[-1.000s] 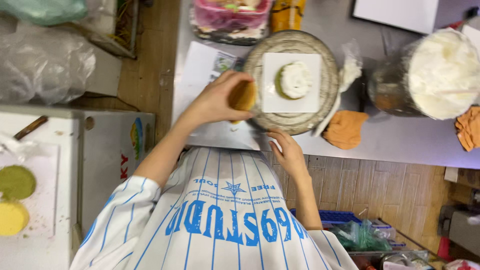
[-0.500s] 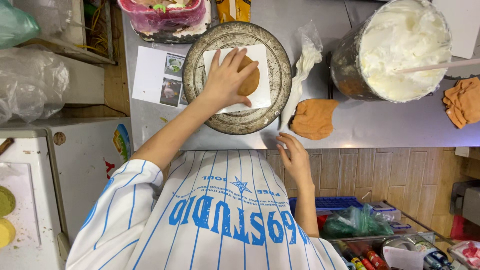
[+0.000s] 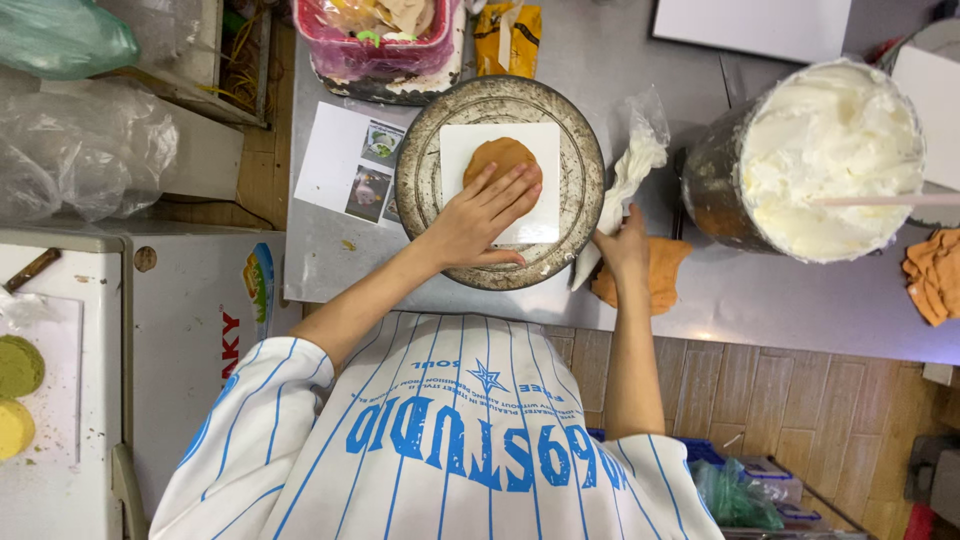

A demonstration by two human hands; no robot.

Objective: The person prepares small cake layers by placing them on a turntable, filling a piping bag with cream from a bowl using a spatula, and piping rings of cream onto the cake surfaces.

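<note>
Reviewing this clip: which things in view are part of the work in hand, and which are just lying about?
In hand:
left hand pressing the brown round cake
white square card
round metal turntable
right hand at the piping bag
tub of whipped cream

Lying about:
pink container
printed photo sheet
green and yellow discs

Bakery work kitchen, steel counter (image 3: 620, 40), cake turntable (image 3: 420, 190), big tub of whipped cream (image 3: 815, 160), piping bag (image 3: 630, 170)
</note>
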